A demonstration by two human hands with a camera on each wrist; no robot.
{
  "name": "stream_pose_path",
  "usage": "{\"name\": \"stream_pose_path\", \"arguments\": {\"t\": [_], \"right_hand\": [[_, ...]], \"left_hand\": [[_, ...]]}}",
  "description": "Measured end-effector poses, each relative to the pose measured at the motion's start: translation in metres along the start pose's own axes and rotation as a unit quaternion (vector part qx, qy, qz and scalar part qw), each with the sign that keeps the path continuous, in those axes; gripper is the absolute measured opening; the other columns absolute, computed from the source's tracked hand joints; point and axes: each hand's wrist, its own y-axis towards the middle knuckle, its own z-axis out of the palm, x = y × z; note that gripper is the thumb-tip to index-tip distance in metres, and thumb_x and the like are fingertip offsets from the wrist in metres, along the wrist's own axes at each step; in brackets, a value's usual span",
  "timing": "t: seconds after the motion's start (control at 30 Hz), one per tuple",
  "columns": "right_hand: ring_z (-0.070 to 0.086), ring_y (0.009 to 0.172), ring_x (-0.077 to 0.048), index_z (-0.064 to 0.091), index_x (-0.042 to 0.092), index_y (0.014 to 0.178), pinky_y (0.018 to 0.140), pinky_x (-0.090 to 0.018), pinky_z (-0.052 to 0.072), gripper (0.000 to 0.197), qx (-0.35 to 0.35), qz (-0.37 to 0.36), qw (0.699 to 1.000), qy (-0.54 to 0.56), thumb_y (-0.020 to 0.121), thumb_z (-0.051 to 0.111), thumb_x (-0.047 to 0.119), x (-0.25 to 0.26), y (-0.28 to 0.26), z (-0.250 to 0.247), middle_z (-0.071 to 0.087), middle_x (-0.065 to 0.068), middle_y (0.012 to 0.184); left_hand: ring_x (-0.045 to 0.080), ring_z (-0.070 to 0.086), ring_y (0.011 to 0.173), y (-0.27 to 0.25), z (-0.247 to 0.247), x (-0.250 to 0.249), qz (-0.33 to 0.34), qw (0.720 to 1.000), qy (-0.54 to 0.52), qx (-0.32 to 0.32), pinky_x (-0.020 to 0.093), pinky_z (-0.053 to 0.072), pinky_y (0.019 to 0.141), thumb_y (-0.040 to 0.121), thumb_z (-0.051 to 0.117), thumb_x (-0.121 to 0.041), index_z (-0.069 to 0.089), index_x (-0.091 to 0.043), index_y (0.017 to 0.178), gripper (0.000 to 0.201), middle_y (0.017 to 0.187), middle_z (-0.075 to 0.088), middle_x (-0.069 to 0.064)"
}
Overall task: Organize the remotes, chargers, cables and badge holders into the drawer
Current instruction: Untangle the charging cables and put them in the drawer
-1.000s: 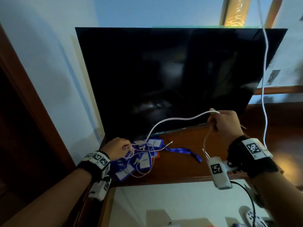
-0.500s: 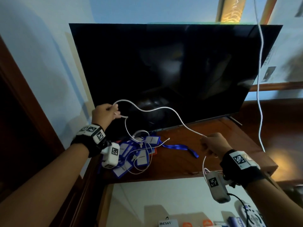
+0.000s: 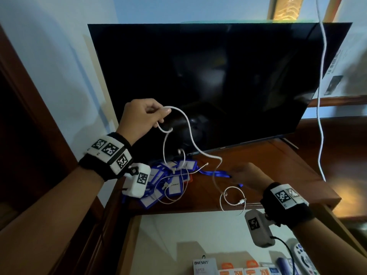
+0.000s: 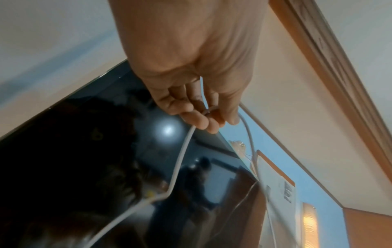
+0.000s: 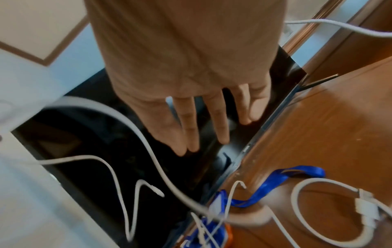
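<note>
**Operator:** What is the left hand (image 3: 139, 118) holding, and how firmly?

**Technician:** It is pinching the white cable (image 3: 190, 135) between thumb and curled fingers (image 4: 197, 115), raised in front of the television (image 3: 218, 86). The left wrist view is showing the cord passing through the fingers, with a run trailing away on either side of the hand. The grip is closed round a thin cord, nothing else.

**Operator:** And the right hand (image 3: 248, 177)?

**Technician:** Its fingers (image 5: 220, 120) are lying straight and spread, holding nothing. It is hovering low over the wooden shelf (image 3: 288, 165), next to the blue lanyard (image 3: 216, 173) and the small coil (image 3: 232, 197) at the cable's lower end.

**Operator:** Where is the cable running?

**Technician:** It is drooping from the left hand down to that coil at the shelf's front edge. Thinner white cords are lying tangled across the badge holders (image 3: 170, 185).

**Operator:** How is it likely to handle?

**Technician:** It is sagging freely, so it is probably light, limp and smooth. A single pinch is leaving the rest swinging, and it may snag the badge holders. I would judge the best hold to be near the plug end at the coil, gathering loops into one bundle before lowering it into the open drawer (image 3: 178, 231).
</note>
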Motion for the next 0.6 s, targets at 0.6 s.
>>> {"name": "stream_pose_path", "arguments": {"t": [0.6], "right_hand": [[0.047,0.048,-0.015,0.064,-0.003,0.078,0.045,-0.021,0.043,0.012,-0.009,-0.218,0.931,0.291,0.088,0.057,0.001,0.065,-0.038,0.024,0.056,-0.007,0.059]], "left_hand": [[-0.001,0.063,0.060,-0.100,0.039,0.012,-0.077,0.960,0.092,0.254,0.009,0.044,0.058,0.084,0.068,-0.035,0.069,-0.020,0.081,0.016,0.066,0.068,-0.007]]}}
